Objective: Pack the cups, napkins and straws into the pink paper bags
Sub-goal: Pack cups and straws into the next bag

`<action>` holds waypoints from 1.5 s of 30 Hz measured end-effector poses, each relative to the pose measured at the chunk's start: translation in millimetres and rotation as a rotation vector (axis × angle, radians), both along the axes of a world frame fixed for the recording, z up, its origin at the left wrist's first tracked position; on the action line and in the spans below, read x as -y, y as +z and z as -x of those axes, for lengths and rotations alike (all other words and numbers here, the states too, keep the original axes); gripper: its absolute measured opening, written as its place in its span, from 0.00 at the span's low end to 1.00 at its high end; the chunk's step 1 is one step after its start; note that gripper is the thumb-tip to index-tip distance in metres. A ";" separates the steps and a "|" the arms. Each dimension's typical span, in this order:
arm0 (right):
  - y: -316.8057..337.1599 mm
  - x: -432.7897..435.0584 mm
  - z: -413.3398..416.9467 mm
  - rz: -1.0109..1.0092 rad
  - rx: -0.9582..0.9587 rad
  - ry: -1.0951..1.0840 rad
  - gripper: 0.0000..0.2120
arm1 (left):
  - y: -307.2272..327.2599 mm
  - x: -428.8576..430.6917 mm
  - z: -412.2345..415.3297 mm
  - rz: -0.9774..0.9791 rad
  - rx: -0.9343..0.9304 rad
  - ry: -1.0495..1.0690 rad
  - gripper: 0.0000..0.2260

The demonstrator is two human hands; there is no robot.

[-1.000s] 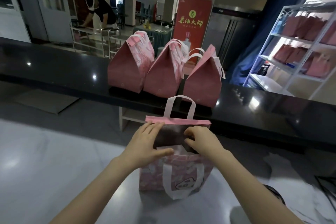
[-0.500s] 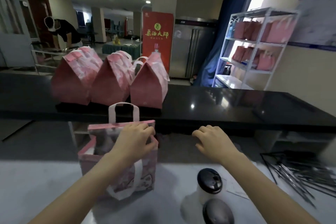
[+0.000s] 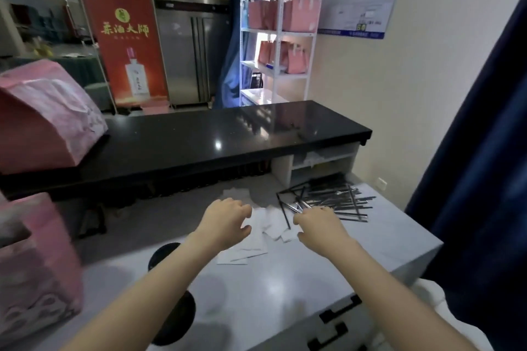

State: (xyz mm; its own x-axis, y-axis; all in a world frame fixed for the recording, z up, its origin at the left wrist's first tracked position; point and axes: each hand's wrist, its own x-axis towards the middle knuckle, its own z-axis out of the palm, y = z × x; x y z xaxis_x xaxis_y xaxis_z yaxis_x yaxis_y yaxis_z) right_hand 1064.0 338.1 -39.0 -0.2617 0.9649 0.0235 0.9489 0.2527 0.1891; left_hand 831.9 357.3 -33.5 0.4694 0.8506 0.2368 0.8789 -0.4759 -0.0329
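Napkin/straw pickup step: left hand [image 3: 225,222] and right hand [image 3: 316,226], both loosely curled and empty, hover over napkins [image 3: 272,224] beside straws [image 3: 333,199]; next move likely calls for pinching one of each for the pink paper bag [image 3: 31,265].

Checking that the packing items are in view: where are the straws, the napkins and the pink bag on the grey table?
straws [image 3: 336,202], head view, middle of the dark pile.
napkins [image 3: 271,222], head view, middle of the white heap.
bag [image 3: 37,271], head view, its pink front wall.
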 end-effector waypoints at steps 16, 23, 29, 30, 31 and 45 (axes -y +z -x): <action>-83.0 -90.4 -116.7 0.171 -0.209 -0.231 0.17 | -109.7 -137.9 -151.7 0.247 -0.072 -0.104 0.16; -124.0 -157.0 -112.4 0.193 -0.269 -0.307 0.26 | -146.7 -199.2 -179.0 0.279 0.056 -0.169 0.15; -146.8 -184.8 -117.6 0.190 -0.313 -0.340 0.17 | -169.4 -230.8 -196.0 0.287 0.063 -0.215 0.19; -149.3 -186.6 -119.2 0.184 -0.329 -0.340 0.15 | -170.9 -233.9 -198.8 0.287 0.065 -0.220 0.18; -151.0 -187.8 -120.5 0.177 -0.350 -0.344 0.13 | -172.0 -237.2 -201.3 0.278 0.066 -0.224 0.18; -142.1 -177.8 -133.3 0.004 -0.561 -0.335 0.06 | -164.5 -242.3 -202.2 0.047 0.097 -0.382 0.02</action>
State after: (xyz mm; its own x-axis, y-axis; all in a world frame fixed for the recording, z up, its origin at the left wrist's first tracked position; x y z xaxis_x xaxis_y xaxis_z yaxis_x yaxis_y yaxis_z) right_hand 1197.3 515.9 -181.1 0.1041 0.9924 0.0651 0.9309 -0.0742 -0.3577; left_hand 1034.2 599.7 -198.1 0.7311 0.6304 0.2609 0.6366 -0.7679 0.0714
